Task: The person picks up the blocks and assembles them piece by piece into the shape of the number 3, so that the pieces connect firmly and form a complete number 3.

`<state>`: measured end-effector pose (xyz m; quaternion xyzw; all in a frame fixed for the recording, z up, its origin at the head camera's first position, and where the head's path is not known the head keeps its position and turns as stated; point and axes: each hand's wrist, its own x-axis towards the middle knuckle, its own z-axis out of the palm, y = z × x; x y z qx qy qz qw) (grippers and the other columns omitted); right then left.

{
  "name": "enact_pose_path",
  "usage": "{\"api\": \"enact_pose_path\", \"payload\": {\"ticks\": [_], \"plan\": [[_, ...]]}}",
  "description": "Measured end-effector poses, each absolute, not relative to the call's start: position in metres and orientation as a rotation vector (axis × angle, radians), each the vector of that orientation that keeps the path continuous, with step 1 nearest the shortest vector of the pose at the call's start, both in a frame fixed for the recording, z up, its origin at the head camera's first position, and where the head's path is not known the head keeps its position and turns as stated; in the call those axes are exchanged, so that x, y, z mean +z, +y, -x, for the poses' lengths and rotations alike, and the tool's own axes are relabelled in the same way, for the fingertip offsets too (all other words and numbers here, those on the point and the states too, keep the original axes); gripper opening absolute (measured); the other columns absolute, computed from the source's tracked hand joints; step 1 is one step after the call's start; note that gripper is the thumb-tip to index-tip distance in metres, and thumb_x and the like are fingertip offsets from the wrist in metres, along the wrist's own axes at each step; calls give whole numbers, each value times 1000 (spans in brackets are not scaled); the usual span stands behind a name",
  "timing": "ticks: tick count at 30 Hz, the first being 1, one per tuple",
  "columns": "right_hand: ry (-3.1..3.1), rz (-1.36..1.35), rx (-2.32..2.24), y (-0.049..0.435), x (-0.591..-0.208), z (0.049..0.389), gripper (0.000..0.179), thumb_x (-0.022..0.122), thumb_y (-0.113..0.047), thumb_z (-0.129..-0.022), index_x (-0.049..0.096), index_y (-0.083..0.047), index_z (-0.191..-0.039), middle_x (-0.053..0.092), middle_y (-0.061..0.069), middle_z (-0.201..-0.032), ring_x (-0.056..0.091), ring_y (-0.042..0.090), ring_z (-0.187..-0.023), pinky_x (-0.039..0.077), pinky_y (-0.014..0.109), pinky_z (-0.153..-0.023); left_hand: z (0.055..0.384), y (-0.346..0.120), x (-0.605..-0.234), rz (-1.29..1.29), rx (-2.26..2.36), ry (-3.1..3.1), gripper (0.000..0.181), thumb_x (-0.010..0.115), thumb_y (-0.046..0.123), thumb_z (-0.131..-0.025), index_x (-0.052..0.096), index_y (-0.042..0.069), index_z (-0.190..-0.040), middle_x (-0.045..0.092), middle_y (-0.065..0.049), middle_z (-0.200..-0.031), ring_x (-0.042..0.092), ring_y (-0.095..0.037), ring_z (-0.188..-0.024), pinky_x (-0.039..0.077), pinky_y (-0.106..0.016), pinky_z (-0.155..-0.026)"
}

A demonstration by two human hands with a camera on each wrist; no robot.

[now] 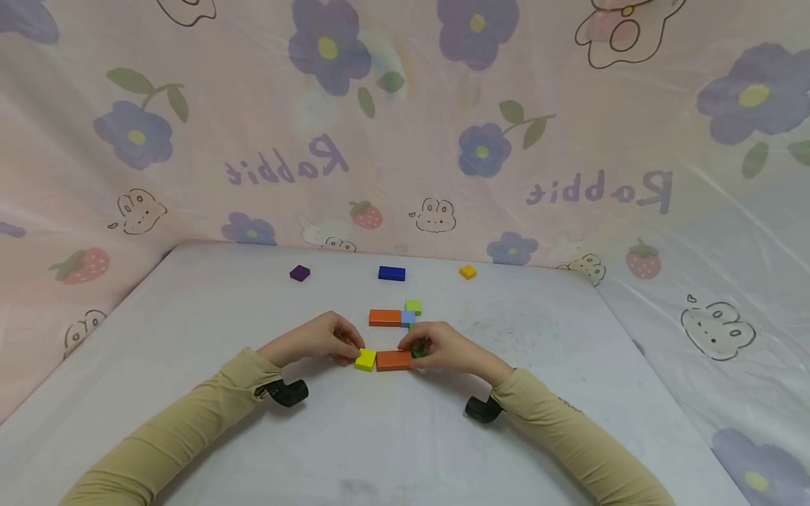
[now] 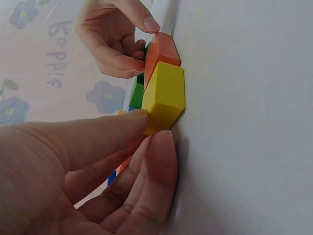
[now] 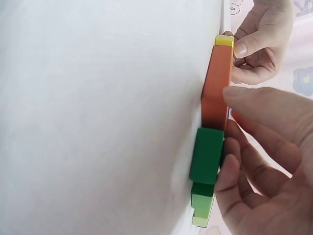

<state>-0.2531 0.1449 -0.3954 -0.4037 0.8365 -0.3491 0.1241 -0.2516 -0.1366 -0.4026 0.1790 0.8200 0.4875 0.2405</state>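
With thumb and fingertips, my left hand (image 1: 325, 337) pinches the outer end of a yellow block (image 2: 166, 95) on the white table. An orange block (image 1: 394, 360) lies in line with it, its left end close against the yellow one. My right hand (image 1: 443, 346) grips this orange block near its right end, the thumb (image 3: 237, 95) on its edge and the fingers curled behind. At that same end stands a dark green block (image 3: 206, 155), partly covered by the right hand in the head view.
Just behind are a second orange block (image 1: 384, 318), a light blue block (image 1: 408, 319) and a lime green block (image 1: 413, 307). Farther back lie a purple block (image 1: 300, 273), a dark blue block (image 1: 391, 273) and an amber block (image 1: 467, 272). A patterned curtain (image 1: 405, 140) borders the table.
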Motion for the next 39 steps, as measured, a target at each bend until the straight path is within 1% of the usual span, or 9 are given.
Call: {"api": "enact_pose_path", "payload": {"ticks": [8,12,15,18,24,28,33,36,39], "plan": [[2435,1219,-1008,146,-392,254,26,74,-6,-83,69,-4,-108,66,5,-102,59,18,-83,52,34,-73,252,-137,-403,-485,1335,2242,12,71,6,-85,71,1,-96,68,-8,-84,61,-18,-69,56,-31,-68],[2438,1228,-1041,149,-385,259,26,72,-8,-86,68,-2,-110,67,8,-103,60,16,-86,52,32,-77,254,-137,-404,-492,1332,2242,13,72,6,-85,71,2,-96,68,-8,-85,61,-18,-71,56,-31,-68],[2411,1181,-1120,154,-374,266,27,70,-12,-88,66,-1,-112,66,12,-107,60,18,-91,51,33,-82,254,-137,-405,-493,1328,2244,13,71,6,-85,71,2,-97,67,-8,-85,61,-18,-72,56,-31,-69],[2374,1111,-1220,160,-360,275,27,68,-14,-90,65,-2,-115,65,15,-111,60,23,-97,49,37,-87,254,-136,-404,-490,1324,2245,12,71,6,-85,71,2,-96,67,-8,-85,61,-18,-71,56,-31,-68],[2360,904,-1395,179,-333,296,28,65,-20,-93,65,-9,-118,64,6,-116,60,24,-106,47,37,-93,253,-136,-403,-493,1315,2244,12,71,6,-85,70,2,-96,67,-7,-84,61,-18,-69,55,-30,-68],[2321,836,-1500,190,-322,311,30,63,-20,-93,62,-7,-121,62,8,-121,57,26,-113,41,43,-100,253,-137,-403,-503,1320,2242,12,70,6,-85,70,1,-97,67,-7,-84,61,-18,-69,55,-31,-68],[2344,777,-1556,204,-319,333,32,62,-19,-94,60,-6,-124,59,14,-126,51,34,-119,37,46,-102,253,-138,-404,-497,1325,2242,12,71,5,-85,70,2,-97,67,-7,-84,61,-18,-69,55,-30,-67],[2371,761,-1569,213,-323,345,33,60,-17,-95,57,-4,-126,57,16,-126,49,36,-119,37,47,-102,253,-138,-404,-488,1324,2241,12,71,6,-85,70,2,-96,66,-7,-84,60,-18,-69,55,-30,-68],[2381,731,-1602,222,-329,358,33,58,-14,-96,56,-2,-127,56,18,-126,51,33,-116,36,46,-102,253,-137,-404,-487,1323,2242,12,71,6,-85,70,3,-96,66,-7,-83,60,-18,-70,55,-30,-68]]}}
